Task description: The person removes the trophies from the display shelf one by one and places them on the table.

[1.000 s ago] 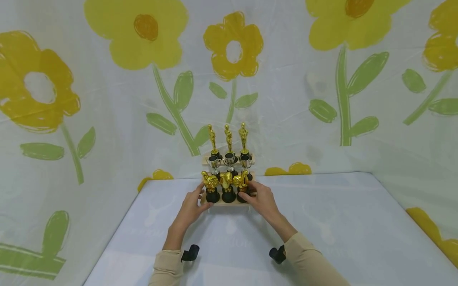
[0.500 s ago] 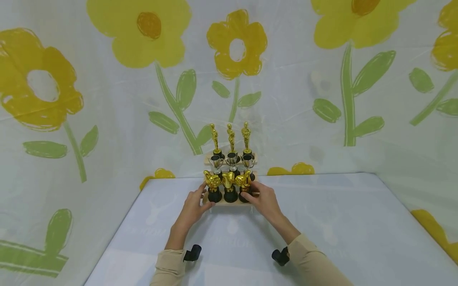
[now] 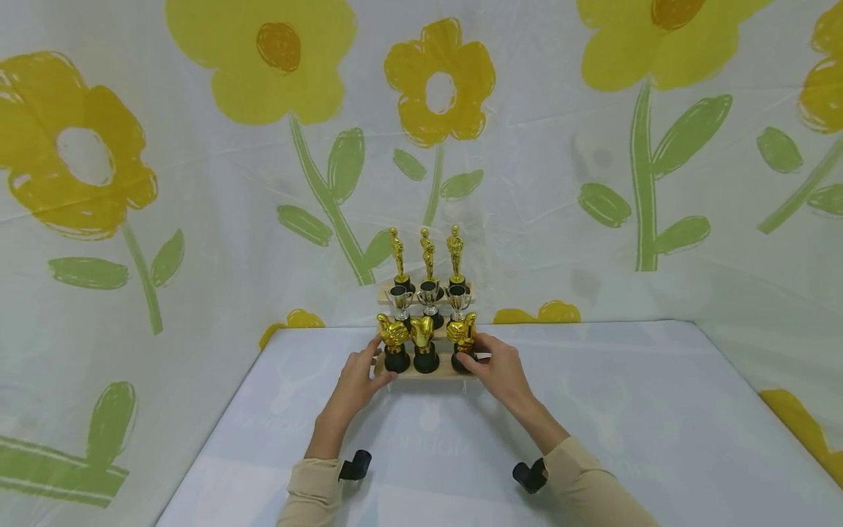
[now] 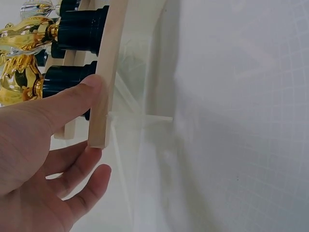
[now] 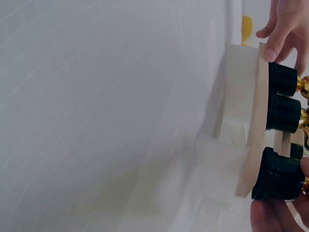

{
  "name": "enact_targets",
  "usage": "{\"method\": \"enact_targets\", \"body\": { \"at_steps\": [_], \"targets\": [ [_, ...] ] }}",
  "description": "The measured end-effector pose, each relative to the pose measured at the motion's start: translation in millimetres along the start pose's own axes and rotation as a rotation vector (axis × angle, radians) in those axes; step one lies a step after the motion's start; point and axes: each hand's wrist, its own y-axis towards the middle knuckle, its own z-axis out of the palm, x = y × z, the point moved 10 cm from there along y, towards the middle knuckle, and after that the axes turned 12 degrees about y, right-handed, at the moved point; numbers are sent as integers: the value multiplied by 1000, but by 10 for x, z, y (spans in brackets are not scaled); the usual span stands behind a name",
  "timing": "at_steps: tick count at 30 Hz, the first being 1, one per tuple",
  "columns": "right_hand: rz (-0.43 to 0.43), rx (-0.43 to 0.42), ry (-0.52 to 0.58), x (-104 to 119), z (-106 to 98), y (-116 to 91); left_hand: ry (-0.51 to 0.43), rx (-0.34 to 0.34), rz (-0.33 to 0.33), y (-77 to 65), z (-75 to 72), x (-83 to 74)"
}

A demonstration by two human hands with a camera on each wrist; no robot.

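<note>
A tiered wooden display stand [image 3: 437, 372] carries three rows of small trophies. On its lowest step are three golden thumbs-up trophies with black bases. My right hand [image 3: 503, 368] grips the right thumbs-up trophy [image 3: 459, 331] low down; its black base [image 5: 279, 176] is at the step's end in the right wrist view. My left hand [image 3: 356, 379] holds the left end of the lowest step [image 4: 103, 106], thumb on its edge and fingers at its end. The left thumbs-up trophy [image 3: 395, 335] and middle thumbs-up trophy [image 3: 424, 335] stand close together beside that hand.
Silver cup trophies [image 3: 429, 293] stand on the middle step, golden figure statuettes [image 3: 428, 252] on the top one. Clear supports [image 4: 140, 117] hold the stand above the white-covered table [image 3: 632, 410]. A flower-printed cloth [image 3: 527, 183] hangs close behind.
My right hand has shifted right with the right thumbs-up trophy, widening the gap to the middle one. The left hand stays at the stand's left end. The head view has shifted slightly.
</note>
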Motion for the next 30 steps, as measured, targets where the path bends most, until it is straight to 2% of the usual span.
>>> {"method": "enact_targets", "body": {
  "at_steps": [8,15,21,30],
  "targets": [
    [-21,-38,-36,-68,-231,-13,-2,13,-5,8,1,3],
    [-12,-77,-26,-168,-415,-18,-6,16,-25,8,14,8],
    [10,-78,-31,-271,-455,8,-11,19,-31,11,3,27],
    [122,-55,-79,-635,-439,48,-11,29,-31,13,34,25]
  ]
}}
